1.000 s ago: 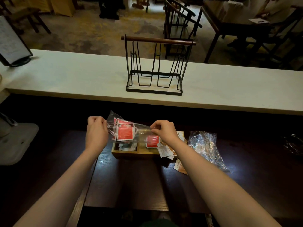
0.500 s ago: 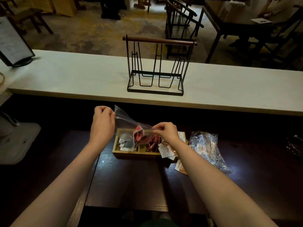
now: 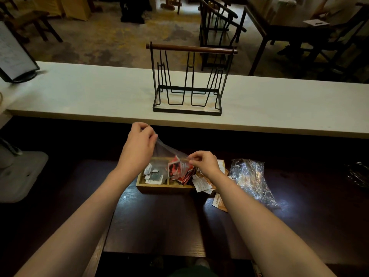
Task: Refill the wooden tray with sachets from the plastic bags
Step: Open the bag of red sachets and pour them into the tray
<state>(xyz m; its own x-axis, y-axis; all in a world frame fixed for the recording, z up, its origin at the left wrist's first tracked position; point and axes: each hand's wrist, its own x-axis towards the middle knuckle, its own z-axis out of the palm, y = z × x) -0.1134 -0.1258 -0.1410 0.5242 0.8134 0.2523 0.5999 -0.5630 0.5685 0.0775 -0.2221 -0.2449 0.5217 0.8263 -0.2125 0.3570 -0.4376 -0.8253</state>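
A clear plastic bag (image 3: 165, 150) hangs tilted over the wooden tray (image 3: 159, 187). My left hand (image 3: 138, 146) grips its raised upper end, and my right hand (image 3: 203, 163) pinches its lower edge. Red sachets (image 3: 176, 168) spill from the bag into the tray's middle compartment. White and dark sachets (image 3: 152, 175) lie in the left compartment. My right wrist hides part of the tray's right end, where white and orange sachets (image 3: 201, 184) overflow onto the dark table.
A second crumpled clear plastic bag (image 3: 248, 176) lies to the right of the tray. An orange sachet (image 3: 218, 202) lies on the table near it. A black wire rack (image 3: 188, 80) with a wooden handle stands on the pale counter (image 3: 79, 96) behind.
The bag went from level to tilted: my left hand rose and moved right, my right hand dropped, and the red sachets slid down out of the bag into the tray.
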